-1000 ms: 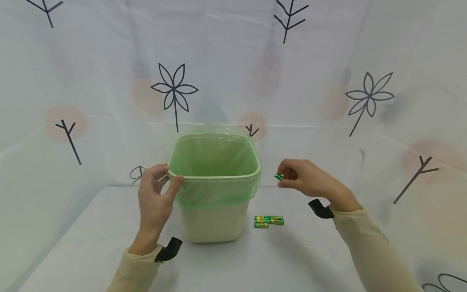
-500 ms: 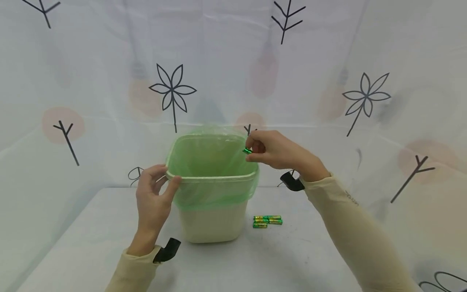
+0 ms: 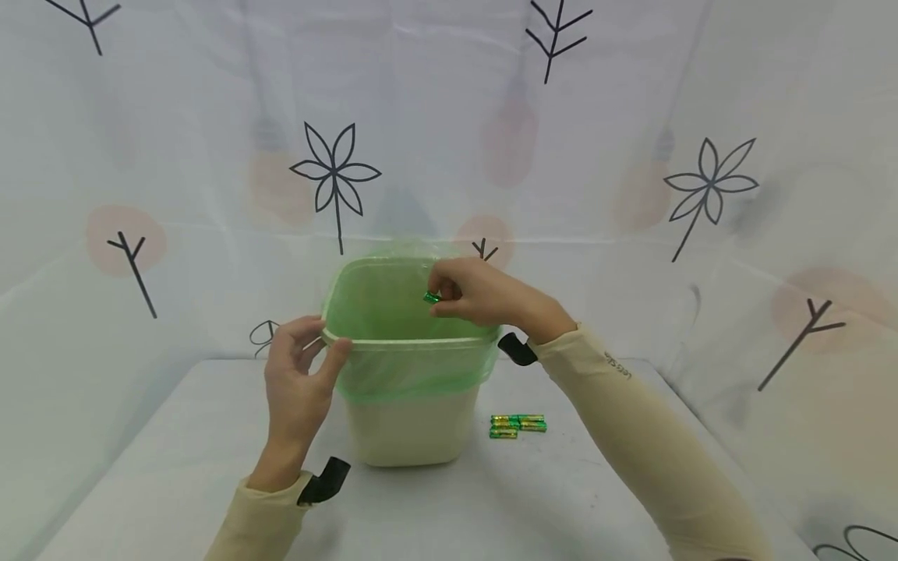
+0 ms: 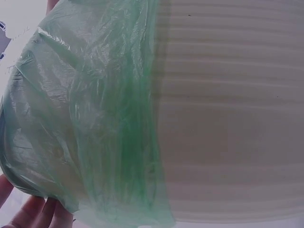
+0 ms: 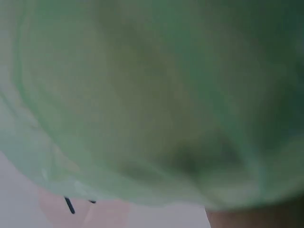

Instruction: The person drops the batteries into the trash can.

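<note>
A cream trash bin (image 3: 414, 432) lined with a thin green plastic bag (image 3: 414, 370) stands upright on the table. At its left front corner my left hand (image 3: 302, 374) grips the rim, thumb outside on the near edge. In the left wrist view, fingertips (image 4: 28, 213) touch the bag-covered rim (image 4: 9, 171). Over the bin's opening, my right hand (image 3: 477, 292) pinches a small green and gold battery (image 3: 431, 298) between thumb and fingers. Green plastic (image 5: 118, 95) fills most of the right wrist view and hides the battery there.
Several more green and gold batteries (image 3: 517, 425) lie side by side on the white table (image 3: 421, 514), just right of the bin. Behind it hangs a white curtain (image 3: 435, 117) printed with flowers and twigs.
My right hand has carried the battery leftward from beside the bin to over its opening. The left hand keeps its grip on the rim, and the batteries on the table are unmoved.
</note>
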Motion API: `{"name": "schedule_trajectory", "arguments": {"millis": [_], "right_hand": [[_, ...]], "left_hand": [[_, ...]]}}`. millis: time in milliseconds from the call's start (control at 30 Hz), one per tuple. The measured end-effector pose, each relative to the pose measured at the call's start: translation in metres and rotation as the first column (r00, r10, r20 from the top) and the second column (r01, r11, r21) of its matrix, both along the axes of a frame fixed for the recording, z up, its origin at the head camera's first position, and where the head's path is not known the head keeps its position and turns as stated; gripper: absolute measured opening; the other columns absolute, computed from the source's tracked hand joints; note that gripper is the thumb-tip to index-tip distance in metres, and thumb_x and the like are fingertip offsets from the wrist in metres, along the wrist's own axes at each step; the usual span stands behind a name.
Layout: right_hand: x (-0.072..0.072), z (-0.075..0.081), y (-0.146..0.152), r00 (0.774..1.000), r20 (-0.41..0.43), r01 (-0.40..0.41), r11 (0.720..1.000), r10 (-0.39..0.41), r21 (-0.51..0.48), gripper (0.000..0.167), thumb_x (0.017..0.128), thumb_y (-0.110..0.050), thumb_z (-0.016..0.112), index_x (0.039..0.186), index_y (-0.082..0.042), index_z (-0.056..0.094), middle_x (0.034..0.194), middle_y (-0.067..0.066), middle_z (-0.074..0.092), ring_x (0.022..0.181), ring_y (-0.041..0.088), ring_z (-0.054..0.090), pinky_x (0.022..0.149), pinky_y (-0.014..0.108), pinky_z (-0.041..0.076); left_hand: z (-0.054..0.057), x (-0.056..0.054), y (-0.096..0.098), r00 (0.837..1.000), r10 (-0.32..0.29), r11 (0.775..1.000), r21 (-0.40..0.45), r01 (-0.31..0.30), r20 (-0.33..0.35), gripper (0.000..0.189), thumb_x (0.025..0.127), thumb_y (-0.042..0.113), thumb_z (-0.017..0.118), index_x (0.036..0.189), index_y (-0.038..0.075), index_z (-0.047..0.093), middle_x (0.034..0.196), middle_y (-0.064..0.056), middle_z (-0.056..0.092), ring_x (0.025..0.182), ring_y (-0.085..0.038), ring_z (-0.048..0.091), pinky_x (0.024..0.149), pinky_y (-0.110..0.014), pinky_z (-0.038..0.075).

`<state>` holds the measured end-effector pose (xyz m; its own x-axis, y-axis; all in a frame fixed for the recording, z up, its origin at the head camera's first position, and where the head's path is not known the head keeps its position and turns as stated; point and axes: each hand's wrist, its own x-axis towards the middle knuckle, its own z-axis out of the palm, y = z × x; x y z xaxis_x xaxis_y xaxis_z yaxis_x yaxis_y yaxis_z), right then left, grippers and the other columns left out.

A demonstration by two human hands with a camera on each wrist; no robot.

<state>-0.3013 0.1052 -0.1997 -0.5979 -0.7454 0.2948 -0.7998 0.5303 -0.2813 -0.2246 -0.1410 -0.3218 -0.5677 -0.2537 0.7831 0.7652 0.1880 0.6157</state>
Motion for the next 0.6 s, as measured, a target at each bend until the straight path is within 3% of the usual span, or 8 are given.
{"name": "schedule_trajectory", "arguments": {"millis": [600], "right_hand": [[-0.008, -0.016, -0.014, 0.998, 0.046, -0.034, 0.998, 0.032, 0.048, 0.019, 0.087, -0.02, 0.072, 0.1, -0.012, 0.06, 0.085, -0.001, 0.059, 0.077, 0.013, 0.055, 0.07, 0.028, 0.052]], "left_hand": [[0.0, 0.0, 0.001, 1.0, 0.0, 1.0, -0.01, 0.0, -0.002, 0.04, 0.081, -0.006, 0.071, 0.116, -0.009, 0.051, 0.119, -0.018, 0.053, 0.112, -0.029, 0.056, 0.099, -0.025, 0.051]]}}
